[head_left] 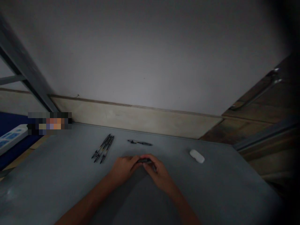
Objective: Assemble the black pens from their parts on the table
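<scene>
Both hands meet low over the grey table, gripping a dark pen (144, 160) between them. My left hand (124, 167) pinches its left end with thumb and fingers. At the other end, my right hand (158, 171) is closed round the pen, and the fingers hide much of it. Just beyond the hands lies a single black pen (140, 142), roughly level with the table's back edge. To the left, several black pens (103, 149) rest side by side on a slant.
A white rounded case (197, 156) sits on the grey table (187, 193) to the right. A pale wall (140, 62) rises behind. At far left, a white power strip (12, 137) lies on blue cloth, near a metal post (30, 62).
</scene>
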### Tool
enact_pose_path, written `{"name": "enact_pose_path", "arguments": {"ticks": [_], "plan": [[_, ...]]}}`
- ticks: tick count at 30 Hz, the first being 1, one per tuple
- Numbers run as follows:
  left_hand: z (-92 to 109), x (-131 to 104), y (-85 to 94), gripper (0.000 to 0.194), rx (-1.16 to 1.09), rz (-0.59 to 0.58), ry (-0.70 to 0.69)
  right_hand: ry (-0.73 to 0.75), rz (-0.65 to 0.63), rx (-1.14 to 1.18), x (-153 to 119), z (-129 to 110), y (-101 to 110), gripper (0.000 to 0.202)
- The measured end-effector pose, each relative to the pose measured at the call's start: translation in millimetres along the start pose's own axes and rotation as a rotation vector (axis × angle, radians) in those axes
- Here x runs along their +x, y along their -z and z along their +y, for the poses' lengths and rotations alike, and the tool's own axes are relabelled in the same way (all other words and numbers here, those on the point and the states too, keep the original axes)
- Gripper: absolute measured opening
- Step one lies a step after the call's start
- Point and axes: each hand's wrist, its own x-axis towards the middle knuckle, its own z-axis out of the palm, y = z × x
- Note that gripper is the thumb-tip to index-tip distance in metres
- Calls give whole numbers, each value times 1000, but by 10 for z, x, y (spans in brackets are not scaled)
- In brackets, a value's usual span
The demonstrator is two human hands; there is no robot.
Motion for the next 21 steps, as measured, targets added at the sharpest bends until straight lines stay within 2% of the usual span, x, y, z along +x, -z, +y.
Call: {"name": "enact_pose_path", "arguments": {"ticks": [4, 7, 13, 17, 21], "plan": [[-3, -5, -2, 26, -3, 4, -27, -75, -10, 10, 13, 58, -24, 35], [-7, -8, -9, 25, -5, 15, -24, -43, 8, -2, 25, 69, -21, 33], [-27, -5, 2, 39, 16, 52, 89, 9, 119, -15, 24, 26, 0, 25], [-53, 3, 9, 53, 10, 72, 168, -44, 191, -24, 26, 38, 51, 23], [-80, 17, 8, 55, -17, 93, 197, -88, 312, -4, 57, 81, 157, 19]]}}
